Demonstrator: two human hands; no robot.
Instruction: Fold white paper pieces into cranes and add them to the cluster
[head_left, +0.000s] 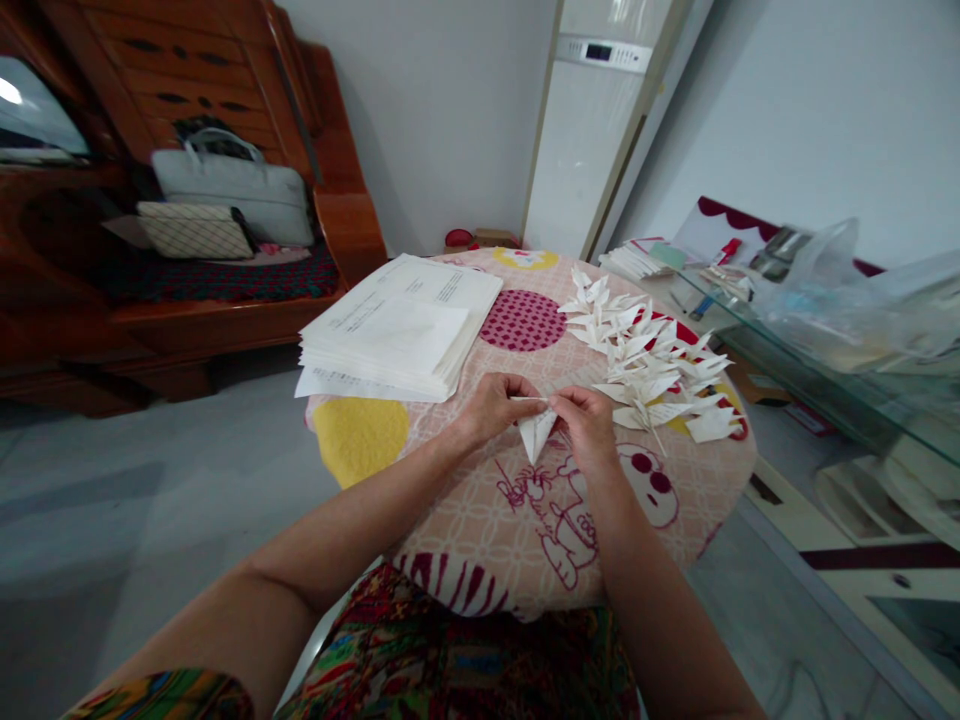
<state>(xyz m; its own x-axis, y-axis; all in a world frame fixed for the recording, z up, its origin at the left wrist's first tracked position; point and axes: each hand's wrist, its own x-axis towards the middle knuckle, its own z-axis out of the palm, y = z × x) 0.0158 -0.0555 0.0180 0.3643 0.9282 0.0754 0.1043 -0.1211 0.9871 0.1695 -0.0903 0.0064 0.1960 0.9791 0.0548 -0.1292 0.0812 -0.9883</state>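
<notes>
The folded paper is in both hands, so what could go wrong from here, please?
The folded paper is pinched by the left hand and right hand, so a hard pull might tear it. The right hand is also close to the folded pieces and could knock some aside. The stack of sheets lies near the edge of the table and might slide off if bumped.

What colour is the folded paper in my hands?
The folded paper is white; the head view shows it best.

White paper [535, 438]; pink, white-latticed tablecloth [469, 510]
</notes>
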